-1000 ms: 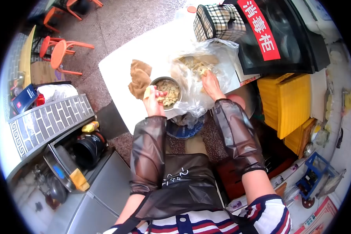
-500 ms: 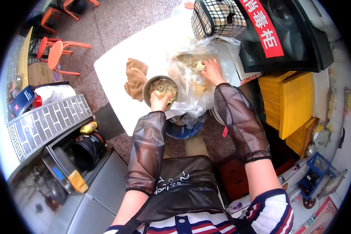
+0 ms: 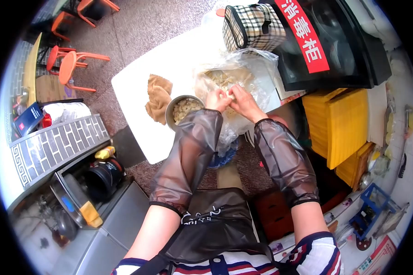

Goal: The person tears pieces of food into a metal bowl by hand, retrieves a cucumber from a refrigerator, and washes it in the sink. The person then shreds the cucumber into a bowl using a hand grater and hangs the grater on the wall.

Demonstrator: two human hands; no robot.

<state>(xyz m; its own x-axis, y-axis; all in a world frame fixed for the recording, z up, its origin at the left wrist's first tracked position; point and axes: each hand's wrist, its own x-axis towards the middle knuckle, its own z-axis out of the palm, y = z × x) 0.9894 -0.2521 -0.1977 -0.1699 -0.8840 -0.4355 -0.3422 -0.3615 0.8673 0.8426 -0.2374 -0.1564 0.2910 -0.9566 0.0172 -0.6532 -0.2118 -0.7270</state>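
Both hands meet above a clear plastic bag spread on the white table, which holds pale, crumbly pieces of food. My left hand has its fingers closed in a pinch, close to the fingertips of my right hand. A small pale food piece shows between the fingertips, its kind too small to tell. Just left of my left hand stands a round metal bowl filled with pale, lumpy bits. Beside that bowl lies a crumpled brown cloth.
A checked bag stands at the table's far right, near a black cabinet with a red label. Yellow boards are at the right. Below the table edge is a blue bin. Orange stools stand at the far left.
My left hand has come out of the metal bowl and moved right to meet my right hand. My right hand has drawn back toward me over the bag.
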